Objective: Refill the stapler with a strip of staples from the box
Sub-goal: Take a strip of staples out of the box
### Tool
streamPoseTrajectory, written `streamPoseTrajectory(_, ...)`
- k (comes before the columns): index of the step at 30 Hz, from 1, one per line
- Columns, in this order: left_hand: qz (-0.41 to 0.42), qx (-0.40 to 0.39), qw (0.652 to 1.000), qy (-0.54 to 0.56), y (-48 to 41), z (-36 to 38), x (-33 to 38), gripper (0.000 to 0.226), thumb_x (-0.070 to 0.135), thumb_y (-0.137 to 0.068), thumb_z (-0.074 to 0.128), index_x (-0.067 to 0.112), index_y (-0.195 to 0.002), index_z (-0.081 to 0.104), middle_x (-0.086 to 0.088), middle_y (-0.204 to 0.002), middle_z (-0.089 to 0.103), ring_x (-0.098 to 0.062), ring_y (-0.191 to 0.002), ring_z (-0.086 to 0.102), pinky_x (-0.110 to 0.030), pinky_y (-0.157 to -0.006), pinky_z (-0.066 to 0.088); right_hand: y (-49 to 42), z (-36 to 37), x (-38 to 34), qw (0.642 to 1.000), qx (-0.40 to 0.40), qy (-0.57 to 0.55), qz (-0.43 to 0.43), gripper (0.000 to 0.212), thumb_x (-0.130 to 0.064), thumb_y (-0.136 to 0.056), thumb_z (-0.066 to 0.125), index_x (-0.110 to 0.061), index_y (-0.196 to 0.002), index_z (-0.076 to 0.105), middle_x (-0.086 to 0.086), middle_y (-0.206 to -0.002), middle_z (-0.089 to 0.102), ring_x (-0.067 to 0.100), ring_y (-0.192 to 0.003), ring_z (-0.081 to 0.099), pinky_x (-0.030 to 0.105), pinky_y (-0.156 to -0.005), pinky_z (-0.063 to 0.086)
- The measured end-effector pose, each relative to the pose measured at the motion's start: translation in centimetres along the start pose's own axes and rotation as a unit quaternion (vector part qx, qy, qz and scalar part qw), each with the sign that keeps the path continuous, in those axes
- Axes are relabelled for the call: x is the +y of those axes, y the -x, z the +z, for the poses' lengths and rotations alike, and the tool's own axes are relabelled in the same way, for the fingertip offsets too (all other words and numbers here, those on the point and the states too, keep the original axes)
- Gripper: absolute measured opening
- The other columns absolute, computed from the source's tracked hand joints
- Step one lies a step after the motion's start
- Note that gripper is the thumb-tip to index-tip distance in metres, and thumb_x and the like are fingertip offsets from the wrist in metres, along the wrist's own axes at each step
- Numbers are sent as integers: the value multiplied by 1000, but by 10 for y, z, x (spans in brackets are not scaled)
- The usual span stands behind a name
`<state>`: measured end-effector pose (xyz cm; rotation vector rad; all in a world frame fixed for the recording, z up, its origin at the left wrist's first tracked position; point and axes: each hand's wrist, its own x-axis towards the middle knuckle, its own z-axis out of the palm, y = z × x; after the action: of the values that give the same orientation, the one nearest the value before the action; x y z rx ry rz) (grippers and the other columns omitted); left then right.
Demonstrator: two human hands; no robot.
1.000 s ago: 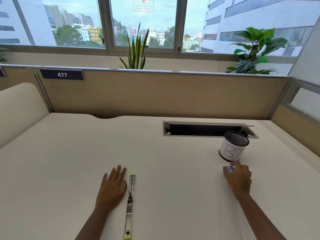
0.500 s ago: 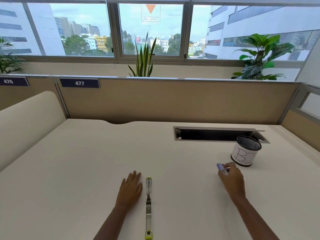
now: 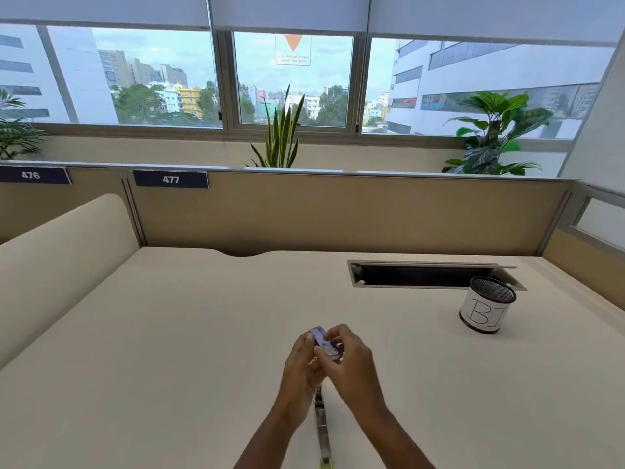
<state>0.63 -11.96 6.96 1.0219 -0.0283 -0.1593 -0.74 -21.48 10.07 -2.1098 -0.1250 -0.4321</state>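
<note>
Blue-and-white cardboard, the small flat staple box (image 3: pixel 323 340) is now pinched by both hands just above the stapler (image 3: pixel 323 428). The right hand (image 3: pixel 351 362) has carried it over from beside the mesh pen cup (image 3: pixel 487 309), and the left hand (image 3: pixel 302 363) has left the matte cream desk (image 3: pixel 169 333) to grip it. Opening the box looks next. The slim, lime-tipped metal stapler lies stretched flat.

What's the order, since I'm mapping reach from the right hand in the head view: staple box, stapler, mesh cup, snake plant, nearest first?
1. staple box: pinched in the right hand itself.
2. stapler: lying just beneath that hand.
3. mesh cup: off to the right.
4. snake plant: farthest, beyond the partition.
</note>
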Motion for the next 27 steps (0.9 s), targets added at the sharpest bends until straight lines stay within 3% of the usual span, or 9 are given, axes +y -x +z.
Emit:
streamPoseTrajectory(3, -15, 13, 997, 76, 7, -11, 4, 45, 32, -85, 45, 3, -116, 59, -11, -89, 71, -17, -77, 69, -26, -67, 56, 7, 15, -12, 1000, 9, 19, -22, 14, -20, -80, 67, -14, -85, 56, 3, -81, 62, 18, -78, 59, 24, -69, 53)
streamPoseTrajectory(6, -35, 15, 990, 139, 12, -14, 7, 34, 24, -96, 37, 4, -109, 61, -10, -81, 73, -16, -72, 71, -24, -62, 57, 10, 21, -17, 998, 14, 38, -40, 16, -21, -80, 68, -12, -89, 57, -2, -83, 56, 15, -80, 57, 8, -67, 42)
streamPoseTrajectory(10, -60, 31, 979, 192, 14, -16, 8, 33, 24, -98, 35, 5, -103, 61, -10, -76, 72, -17, -66, 70, -25, -57, 57, 15, 25, -21, 998, 11, 52, -40, 21, -23, -81, 67, -10, -96, 59, -1, -90, 54, 13, -83, 56, 1, -67, 39)
streamPoseTrajectory(15, -95, 86, 971, 201, 6, -15, -2, 31, 30, -96, 40, 6, -95, 60, -12, -77, 67, -19, -69, 68, -28, -62, 57, 22, 25, -25, 997, 4, 65, -41, 21, -18, -82, 66, -11, -101, 58, -2, -96, 52, 10, -89, 57, -1, -71, 39)
streamPoseTrajectory(18, -125, 105, 957, 241, 2, -14, -3, 38, 39, -97, 36, 6, -95, 56, -13, -81, 59, -23, -79, 59, -32, -75, 49, 26, 24, -23, 997, -9, 75, -31, 18, -18, -85, 62, -11, -101, 59, -1, -98, 53, 12, -90, 57, -2, -67, 38)
streamPoseTrajectory(22, -157, 113, 935, 298, 0, -13, 5, 36, 24, -98, 25, 11, -85, 56, -10, -69, 53, -19, -64, 52, -23, -51, 52, 30, 23, -16, 994, -26, 103, -13, 19, -15, -85, 61, -11, -104, 60, 4, -105, 57, 14, -96, 56, 2, -72, 36)
streamPoseTrajectory(27, -156, 100, 928, 323, -3, -9, 12, 31, 19, -100, 29, 8, -95, 58, -12, -78, 48, -20, -69, 47, -23, -48, 54, 30, 22, -14, 993, -19, 112, -12, 24, -11, -85, 60, -13, -109, 59, -4, -102, 52, 8, -90, 50, -2, -67, 33)
